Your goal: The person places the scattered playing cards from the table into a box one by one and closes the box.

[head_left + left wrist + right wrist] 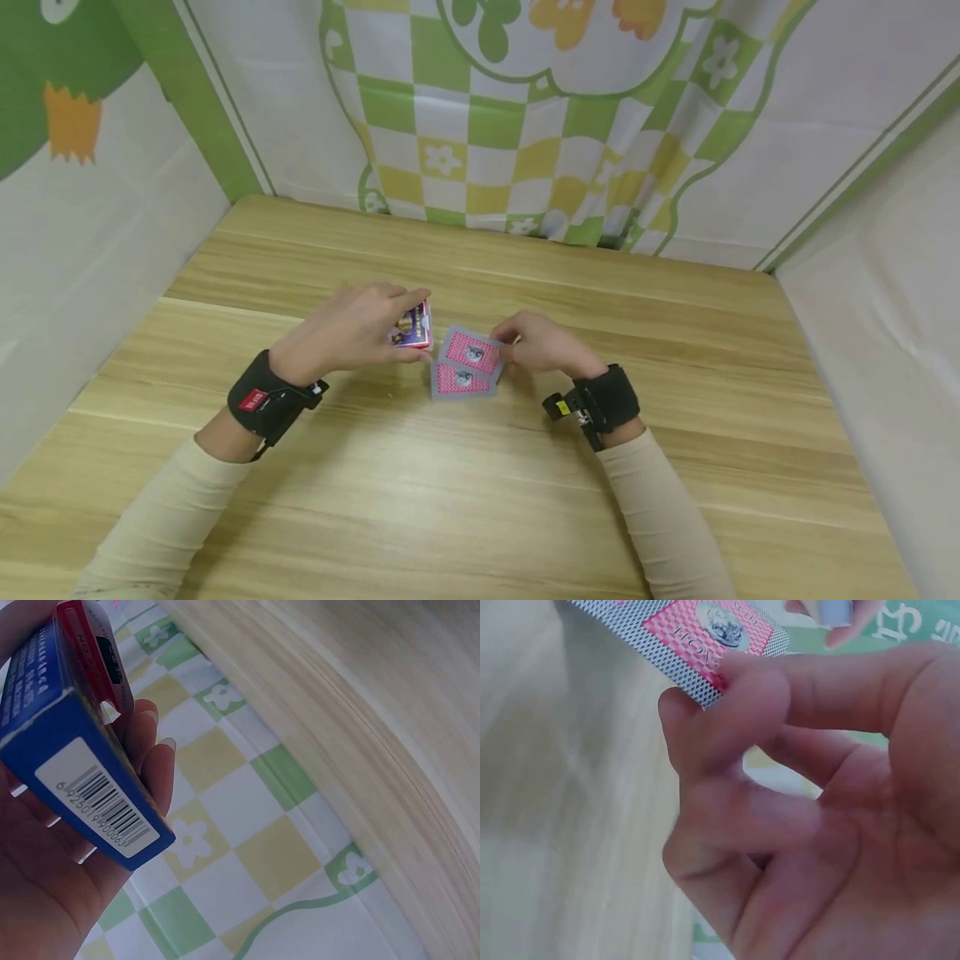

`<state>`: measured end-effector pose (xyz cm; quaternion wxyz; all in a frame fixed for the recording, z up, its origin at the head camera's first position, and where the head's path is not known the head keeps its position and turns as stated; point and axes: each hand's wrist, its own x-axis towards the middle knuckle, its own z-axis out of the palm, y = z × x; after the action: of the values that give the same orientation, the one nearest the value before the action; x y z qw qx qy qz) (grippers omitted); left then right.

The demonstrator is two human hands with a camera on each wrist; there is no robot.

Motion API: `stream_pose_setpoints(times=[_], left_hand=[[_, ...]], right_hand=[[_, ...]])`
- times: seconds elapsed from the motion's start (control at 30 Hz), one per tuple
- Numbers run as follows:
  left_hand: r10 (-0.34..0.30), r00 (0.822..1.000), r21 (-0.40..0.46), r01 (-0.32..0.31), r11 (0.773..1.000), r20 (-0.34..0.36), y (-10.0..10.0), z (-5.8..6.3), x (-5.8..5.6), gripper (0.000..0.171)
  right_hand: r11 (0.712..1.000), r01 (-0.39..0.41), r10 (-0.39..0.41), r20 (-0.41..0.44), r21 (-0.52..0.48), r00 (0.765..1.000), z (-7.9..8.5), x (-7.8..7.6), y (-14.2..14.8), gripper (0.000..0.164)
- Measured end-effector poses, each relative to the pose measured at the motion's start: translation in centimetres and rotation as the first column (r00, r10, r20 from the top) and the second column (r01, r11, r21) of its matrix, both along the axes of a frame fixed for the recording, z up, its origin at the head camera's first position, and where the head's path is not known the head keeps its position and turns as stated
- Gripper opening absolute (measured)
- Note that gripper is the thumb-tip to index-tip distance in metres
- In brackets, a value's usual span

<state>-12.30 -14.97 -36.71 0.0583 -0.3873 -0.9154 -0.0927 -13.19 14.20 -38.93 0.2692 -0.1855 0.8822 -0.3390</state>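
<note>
In the head view my left hand point(352, 329) grips a small playing-card box point(411, 327) between thumb and fingers, tilted above the table. The left wrist view shows the box's blue end with a white barcode label point(97, 802); a red-and-white part point(88, 649) shows at the far end. My right hand point(543, 343) pinches the right edge of a playing card point(474, 352) with a red patterned back and pale border. A second playing card point(461, 383) with the same back lies partly under it. In the right wrist view, thumb and fingers close on the held card's corner point(705, 637).
Both hands are over a light wood-grain table point(450, 500). Behind its far edge hangs a green, yellow and white checked curtain point(502, 150). White cloth walls point(885, 250) stand at left and right. Each wrist wears a black camera strap point(609, 398).
</note>
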Motion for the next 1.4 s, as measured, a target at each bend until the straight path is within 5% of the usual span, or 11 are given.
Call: stream_pose_setpoints(times=[0.23,0.47,0.63,0.87,1.27,1.4], left_hand=[[-0.003,1.0,0.007,0.003,1.0,0.0,0.0,-0.2,0.0,0.086],[0.005,0.999,0.0,-0.005,1.0,0.034,0.1,-0.4,0.2,0.087],[-0.009,0.999,0.028,0.008,1.0,0.036,0.3,-0.3,0.3,0.086],[-0.04,0.999,0.046,0.038,0.998,0.026,0.6,-0.2,0.6,0.085],[-0.04,0.998,0.034,0.038,0.999,0.056,0.8,0.0,0.7,0.088],[-0.058,0.997,0.047,0.055,0.997,0.047,0.8,0.1,0.8,0.086]], right_hand=[[0.984,0.164,-0.161,0.055,-0.066,0.985,1.7,-0.1,2.0,0.035],[0.956,0.221,-0.215,0.053,-0.193,0.975,2.8,0.1,3.1,0.031],[0.935,0.183,-0.161,0.095,-0.305,0.982,3.7,0.8,2.4,0.023],[0.947,0.1,-0.079,0.082,-0.307,0.994,3.4,1.2,1.0,0.021],[0.941,0.183,-0.17,0.072,-0.284,0.983,3.6,1.2,1.3,0.023],[0.948,0.14,-0.129,0.057,-0.284,0.99,3.6,1.2,1.1,0.02]])
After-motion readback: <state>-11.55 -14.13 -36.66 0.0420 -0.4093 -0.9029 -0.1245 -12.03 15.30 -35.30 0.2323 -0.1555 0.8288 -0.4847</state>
